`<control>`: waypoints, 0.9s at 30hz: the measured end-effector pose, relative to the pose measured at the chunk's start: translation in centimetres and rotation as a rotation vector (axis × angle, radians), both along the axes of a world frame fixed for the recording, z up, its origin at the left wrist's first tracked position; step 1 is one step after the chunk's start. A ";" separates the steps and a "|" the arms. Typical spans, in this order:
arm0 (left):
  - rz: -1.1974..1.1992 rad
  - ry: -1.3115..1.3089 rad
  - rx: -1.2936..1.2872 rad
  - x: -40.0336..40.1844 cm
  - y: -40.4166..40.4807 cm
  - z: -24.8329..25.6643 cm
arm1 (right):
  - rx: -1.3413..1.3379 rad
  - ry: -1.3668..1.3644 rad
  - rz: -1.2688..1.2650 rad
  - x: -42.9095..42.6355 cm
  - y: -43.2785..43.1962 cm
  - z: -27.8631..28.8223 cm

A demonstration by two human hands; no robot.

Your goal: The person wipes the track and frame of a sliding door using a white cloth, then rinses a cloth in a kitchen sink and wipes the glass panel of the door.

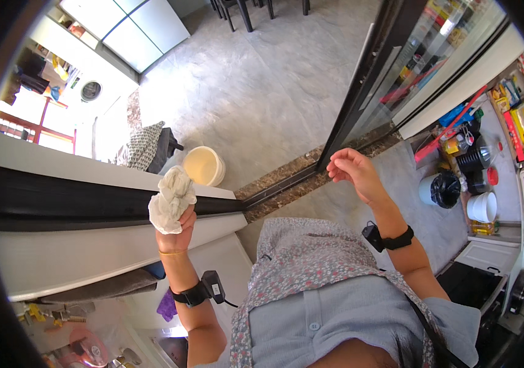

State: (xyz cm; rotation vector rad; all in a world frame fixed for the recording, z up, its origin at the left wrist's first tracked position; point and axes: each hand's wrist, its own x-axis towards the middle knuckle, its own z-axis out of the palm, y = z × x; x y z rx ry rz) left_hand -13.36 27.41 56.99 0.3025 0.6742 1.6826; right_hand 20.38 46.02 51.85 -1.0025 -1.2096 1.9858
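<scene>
My left hand (187, 225) grips a crumpled off-white cloth (172, 198), which bunches up above the fingers. The cloth is in front of the black frame (82, 198) on the left side of the doorway. Loosely curled and without anything in it, my right hand (354, 172) is raised near the lower end of the black-framed sliding glass door (358, 87). From this view I cannot tell whether its fingertips touch the door frame. A cream plastic bucket (204, 166) stands on the floor just beyond the cloth.
A marble threshold with a door track (285, 179) crosses the floor ahead. Beside the bucket is a dark stool (167, 140) with patterned fabric. On the right stand a bin lined with a black bag (443, 189), a white bucket (481, 207) and several bottles. Chair legs (245, 16) show far off.
</scene>
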 end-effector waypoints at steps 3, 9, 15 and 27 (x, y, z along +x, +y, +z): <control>-0.031 -0.045 -0.020 -1.2 2.4 -1.2 | 0.015 -0.017 0.027 -0.9 0.6 0.6; -0.068 -0.047 -0.001 -2.8 7.1 -2.1 | -0.003 -0.098 0.036 0.4 3.4 1.4; 0.006 0.048 0.012 -4.3 11.1 -0.1 | -0.029 -0.084 0.104 -0.8 7.0 0.2; -0.059 -0.095 0.023 -14.6 28.4 -2.0 | 0.023 -0.065 0.317 -12.3 16.3 -2.0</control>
